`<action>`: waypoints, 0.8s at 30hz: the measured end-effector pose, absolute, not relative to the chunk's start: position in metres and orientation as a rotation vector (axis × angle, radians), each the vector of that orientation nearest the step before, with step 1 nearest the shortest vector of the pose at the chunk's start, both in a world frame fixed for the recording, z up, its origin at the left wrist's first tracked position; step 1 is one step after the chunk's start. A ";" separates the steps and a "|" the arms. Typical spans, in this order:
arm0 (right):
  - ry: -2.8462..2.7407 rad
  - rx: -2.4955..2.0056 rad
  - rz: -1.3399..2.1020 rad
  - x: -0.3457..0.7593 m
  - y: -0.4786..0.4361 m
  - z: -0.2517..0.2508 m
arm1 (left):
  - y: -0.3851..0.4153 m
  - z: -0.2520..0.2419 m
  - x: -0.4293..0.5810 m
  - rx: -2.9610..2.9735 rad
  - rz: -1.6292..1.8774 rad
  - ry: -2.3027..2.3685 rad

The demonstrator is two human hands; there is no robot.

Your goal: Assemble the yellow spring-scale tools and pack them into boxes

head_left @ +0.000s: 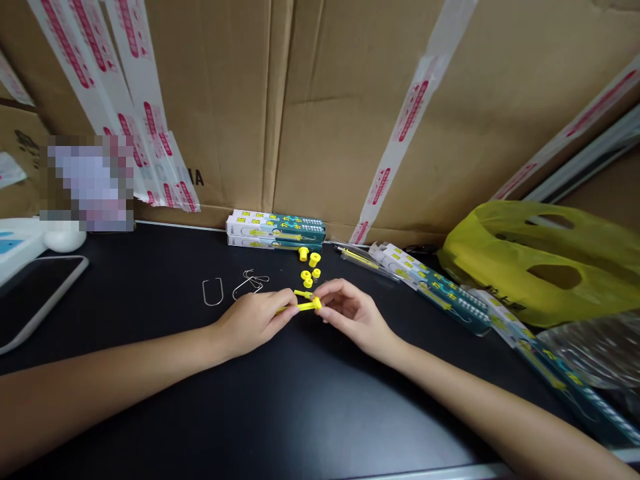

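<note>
My left hand (255, 320) pinches one end of a thin yellow plastic rod (305, 306) just above the black table (280, 407). My right hand (350, 310) pinches the rod's other end, where a small yellow cap (317, 303) sits. Both hands are closed on it. A second yellow stick (302, 293) lies just behind the fingers. Several small yellow caps (309, 265) lie loose beyond it. Bent wire hooks (249, 283) and a U-shaped wire (213, 292) rest to the left of my left hand.
Stacked product boxes (275, 230) stand at the cardboard wall (320, 100). More flat boxes (440, 293) fan out to the right beside a yellow plastic bag (545, 260) and clear bags (595, 347). A phone (35, 297) lies at the left edge.
</note>
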State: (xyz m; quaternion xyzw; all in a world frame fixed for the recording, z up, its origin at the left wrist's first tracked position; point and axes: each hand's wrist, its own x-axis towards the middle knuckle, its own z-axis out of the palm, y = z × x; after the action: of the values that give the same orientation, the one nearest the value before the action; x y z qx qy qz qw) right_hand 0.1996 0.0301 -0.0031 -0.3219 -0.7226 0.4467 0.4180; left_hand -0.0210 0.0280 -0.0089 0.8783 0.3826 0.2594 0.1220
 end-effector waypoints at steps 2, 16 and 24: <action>-1.903 -0.803 1.015 0.198 0.027 -0.005 | 0.028 -0.009 -0.021 2.579 0.736 1.099; -2.137 -0.862 0.840 0.188 0.007 -0.016 | 0.020 -0.005 -0.020 2.684 0.626 0.878; -2.281 -0.770 0.766 0.185 0.004 -0.009 | 0.024 -0.010 -0.021 2.721 0.580 0.821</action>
State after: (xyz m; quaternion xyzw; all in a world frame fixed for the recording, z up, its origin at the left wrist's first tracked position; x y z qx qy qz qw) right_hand 0.1849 0.0037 -0.0093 -0.2904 -0.8605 0.2889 0.3028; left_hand -0.0206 0.0236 -0.0097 0.9312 0.2811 0.1985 0.1203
